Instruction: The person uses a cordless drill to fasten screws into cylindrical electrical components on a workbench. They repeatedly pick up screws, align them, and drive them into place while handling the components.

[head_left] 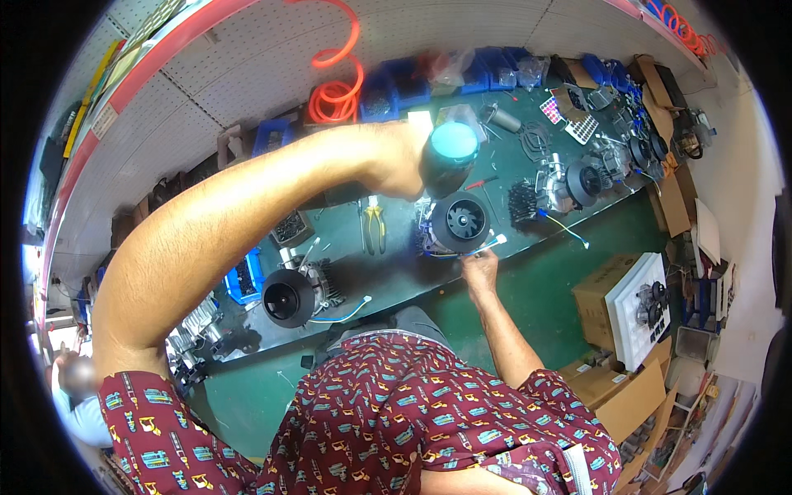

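My left hand [398,165], raised over the bench, is closed around a dark cylindrical tool [450,161] with a teal end cap. The tool stands upright above a blower unit [460,221] with a black fan wheel, and its lower end is hidden. At the near side of that blower, my right hand [479,271] has its fingers closed at the wire lead [487,246], just by the white connector. Red-handled screwdriver [482,182] and yellow-handled pliers [374,228] lie on the bench around the blower.
Another blower unit [289,299] stands to the left, and one more [582,183] to the right. Blue bins [379,92] line the back below an orange coiled hose [337,99]. Cardboard boxes [601,299] stand on the floor at right. A person [78,388] is at far left.
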Demonstrator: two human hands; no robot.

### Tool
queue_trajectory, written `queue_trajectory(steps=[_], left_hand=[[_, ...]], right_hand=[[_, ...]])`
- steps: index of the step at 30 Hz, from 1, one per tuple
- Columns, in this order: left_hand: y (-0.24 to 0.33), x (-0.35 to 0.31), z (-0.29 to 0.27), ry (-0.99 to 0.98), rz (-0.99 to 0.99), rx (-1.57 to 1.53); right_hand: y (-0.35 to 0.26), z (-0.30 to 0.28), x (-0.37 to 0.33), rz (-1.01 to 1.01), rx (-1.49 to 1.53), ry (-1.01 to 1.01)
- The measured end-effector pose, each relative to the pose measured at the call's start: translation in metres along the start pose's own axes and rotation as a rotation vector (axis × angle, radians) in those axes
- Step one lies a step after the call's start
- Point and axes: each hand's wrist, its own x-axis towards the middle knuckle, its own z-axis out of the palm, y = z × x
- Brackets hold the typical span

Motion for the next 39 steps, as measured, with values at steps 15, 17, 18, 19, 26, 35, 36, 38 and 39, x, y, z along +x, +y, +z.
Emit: queue_trajectory(steps=[15, 17, 18, 19, 26, 35, 36, 38, 39], left_hand=[[0.017, -0.024, 0.004, 0.057, -0.047, -0.133], [0.010, -0.026, 0.008, 0.113, -0.073, -0.215], [0.008, -0.030, 0.006, 0.112, -0.129, -0.231], [-0.001, -0.031, 0.007, 0.128, -0.117, -0.227], [-0.022, -0.110, 0.035, 0.495, 0.198, -0.391], [-0.072, -0.282, 0.140, 0.599, -0.112, -0.887], [-0.079, -0.296, 0.153, 0.652, -0.100, -0.872], [-0.088, -0.322, 0.172, 0.597, -0.203, -0.953], [-0.090, -0.331, 0.179, 0.614, -0.189, -0.956]], right_hand=[[0.019, 0.006, -0.002, -0.153, 0.123, -0.034], [0.020, -0.002, -0.004, -0.031, 0.251, -0.077], [0.017, -0.006, -0.008, 0.048, 0.360, -0.089], [0.015, -0.006, -0.016, 0.077, 0.425, -0.075], [0.041, -0.001, -0.067, 0.185, 0.510, -0.199], [0.045, 0.120, -0.148, 0.251, 0.623, -0.461], [0.047, 0.133, -0.153, 0.236, 0.644, -0.454], [0.051, 0.155, -0.159, 0.224, 0.568, -0.376], [0.052, 0.165, -0.160, 0.180, 0.541, -0.363]])
